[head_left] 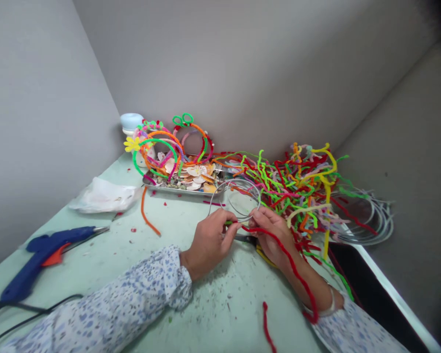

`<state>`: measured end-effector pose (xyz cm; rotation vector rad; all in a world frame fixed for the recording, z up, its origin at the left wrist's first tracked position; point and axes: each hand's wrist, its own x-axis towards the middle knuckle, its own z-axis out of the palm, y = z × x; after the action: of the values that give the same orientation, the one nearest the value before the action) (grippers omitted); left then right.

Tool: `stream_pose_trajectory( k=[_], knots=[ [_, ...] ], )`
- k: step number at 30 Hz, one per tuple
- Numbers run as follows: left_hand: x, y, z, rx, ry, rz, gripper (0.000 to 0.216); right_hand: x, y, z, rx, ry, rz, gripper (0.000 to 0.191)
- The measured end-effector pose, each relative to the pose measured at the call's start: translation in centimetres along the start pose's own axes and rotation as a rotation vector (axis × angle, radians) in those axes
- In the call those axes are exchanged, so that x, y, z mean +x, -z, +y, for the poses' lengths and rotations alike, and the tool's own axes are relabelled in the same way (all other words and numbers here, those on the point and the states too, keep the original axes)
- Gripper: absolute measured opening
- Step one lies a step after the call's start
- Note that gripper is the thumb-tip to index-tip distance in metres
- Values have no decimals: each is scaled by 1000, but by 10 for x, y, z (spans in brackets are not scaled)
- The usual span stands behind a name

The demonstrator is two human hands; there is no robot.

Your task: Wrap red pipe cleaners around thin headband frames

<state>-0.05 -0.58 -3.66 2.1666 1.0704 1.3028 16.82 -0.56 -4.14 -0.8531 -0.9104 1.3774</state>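
Pinched closed, my left hand (210, 243) holds the near end of a red pipe cleaner (291, 261), with a bit of green showing at its fingertips. The pipe cleaner's long free part trails over my right wrist. My right hand (275, 236) is closed, its thumb and fingers on a thin grey wire hoop (259, 192). The hoop stands up between both hands, and part of it passes behind my left fingers. Below my right hand lie scissors with a yellow-and-black handle (266, 257), partly covered by that hand.
Behind the hands, a metal tray (183, 190) holds small decorations, with several finished headbands (158, 142) on it. Tangled pipe cleaners (297, 181) and coiled wire hoops (384, 220) lie right. A blue glue gun (40, 260) and plastic bag (105, 196) lie left. A red piece (266, 326) is in front.
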Motion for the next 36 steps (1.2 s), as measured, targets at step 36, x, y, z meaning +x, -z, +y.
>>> stream_pose_trajectory(
  k=[36],
  knots=[
    [11, 5, -10, 221, -247, -44, 7, 4, -1, 4, 59, 9, 37, 22]
  ],
)
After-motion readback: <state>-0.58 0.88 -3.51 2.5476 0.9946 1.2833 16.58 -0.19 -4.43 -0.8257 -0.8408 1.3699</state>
